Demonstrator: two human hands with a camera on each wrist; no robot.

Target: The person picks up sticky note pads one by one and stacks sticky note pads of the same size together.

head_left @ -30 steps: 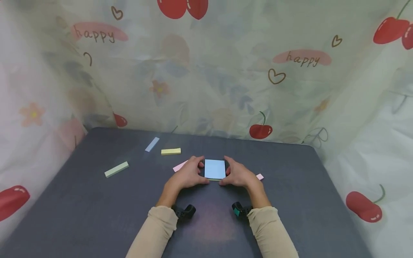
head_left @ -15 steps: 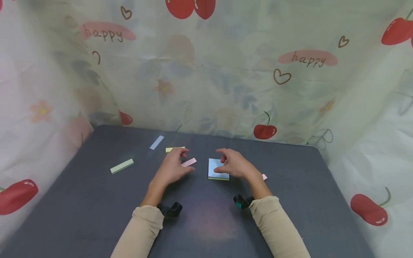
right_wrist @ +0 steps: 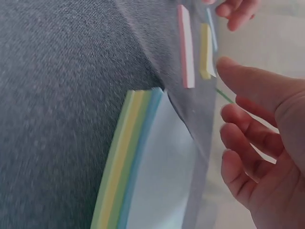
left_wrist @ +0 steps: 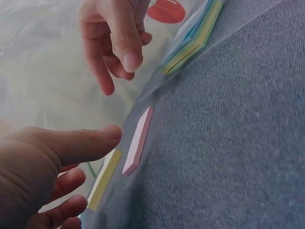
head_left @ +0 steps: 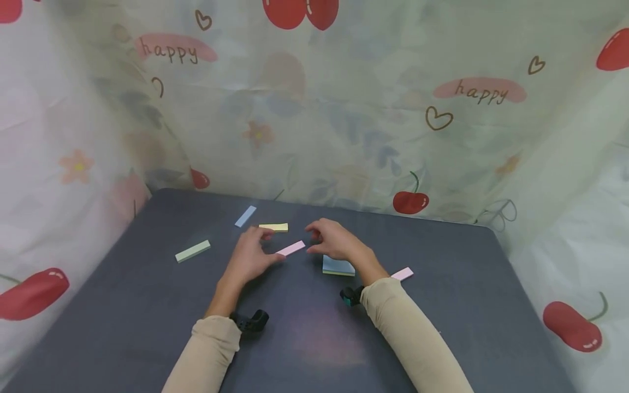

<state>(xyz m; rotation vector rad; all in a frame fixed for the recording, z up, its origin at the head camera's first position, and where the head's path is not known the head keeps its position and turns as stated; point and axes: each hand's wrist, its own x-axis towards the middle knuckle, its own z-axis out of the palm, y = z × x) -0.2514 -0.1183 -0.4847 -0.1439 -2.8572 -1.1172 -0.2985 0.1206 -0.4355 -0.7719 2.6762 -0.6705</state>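
Observation:
A square stack of sticky notes (head_left: 338,267), blue on top with green and yellow layers beneath, lies on the dark table. My right hand (head_left: 336,240) hovers over its far part, fingers loosely bent with nothing between them. A narrow pink sticky-note pad (head_left: 291,248) lies between my two hands. My left hand (head_left: 249,254) is just left of that pad, its thumb near the pad's left end and its fingers apart and holding nothing. In the left wrist view, a yellow strip pad (left_wrist: 105,180) shows just beyond the left thumb.
A blue strip (head_left: 245,216) lies at the back and a pale green strip pad (head_left: 193,251) to the left. Another pink strip (head_left: 403,273) is partly hidden by the right forearm. A printed curtain (head_left: 314,158) hangs round the table's back and sides.
Both hands gripped the stack's sides earlier and have let it go. My left hand moved left to the pink pad; my right hand lifted and shifted left across the stack. The view has shifted slightly.

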